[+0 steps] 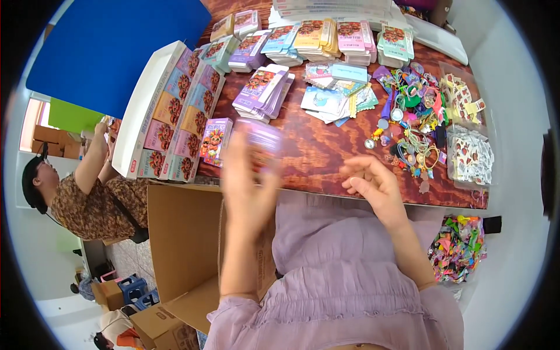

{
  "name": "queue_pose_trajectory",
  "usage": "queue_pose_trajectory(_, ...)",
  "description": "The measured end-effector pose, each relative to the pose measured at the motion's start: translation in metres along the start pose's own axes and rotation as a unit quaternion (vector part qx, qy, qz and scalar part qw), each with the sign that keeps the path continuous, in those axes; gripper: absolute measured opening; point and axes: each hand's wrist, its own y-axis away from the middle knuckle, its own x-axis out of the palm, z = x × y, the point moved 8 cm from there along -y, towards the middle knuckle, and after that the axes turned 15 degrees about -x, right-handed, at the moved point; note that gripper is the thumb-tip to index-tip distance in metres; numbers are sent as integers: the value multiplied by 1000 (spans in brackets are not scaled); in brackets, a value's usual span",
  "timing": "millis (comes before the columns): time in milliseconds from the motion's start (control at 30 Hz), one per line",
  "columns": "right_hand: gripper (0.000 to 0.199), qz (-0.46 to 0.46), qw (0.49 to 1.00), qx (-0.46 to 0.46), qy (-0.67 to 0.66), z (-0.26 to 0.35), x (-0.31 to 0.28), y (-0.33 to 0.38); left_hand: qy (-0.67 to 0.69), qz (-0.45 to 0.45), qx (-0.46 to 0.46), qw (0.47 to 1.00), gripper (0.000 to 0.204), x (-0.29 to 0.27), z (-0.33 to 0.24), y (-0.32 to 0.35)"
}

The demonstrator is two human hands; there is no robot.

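Observation:
My left hand, smeared by motion, is closed on a small purple box over the front of the table. A filled purple box with a cartoon print stands just left of it. My right hand hovers at the table's front edge, fingers loosely bent and apart, with nothing seen in it. Beyond my left hand lies a pile of flat purple boxes. Loose cards are scattered at mid-table. To their right is a heap of colourful trinkets and cords.
A white display tray of boxes stands at the left, with stacked flat boxes at the back. Clear trays hold stickers at the right. An open carton is below the table edge. Another person works at the left.

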Motion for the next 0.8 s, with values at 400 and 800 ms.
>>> queue_pose_trajectory(400,15,-21,997,61,49,-61,-25,5,-147,-162,59,974,65,-32,40,-61)
queue_pose_trajectory(800,15,-3,995,8,100,-43,-18,22,-211,80,-169,959,117,89,74,-165)
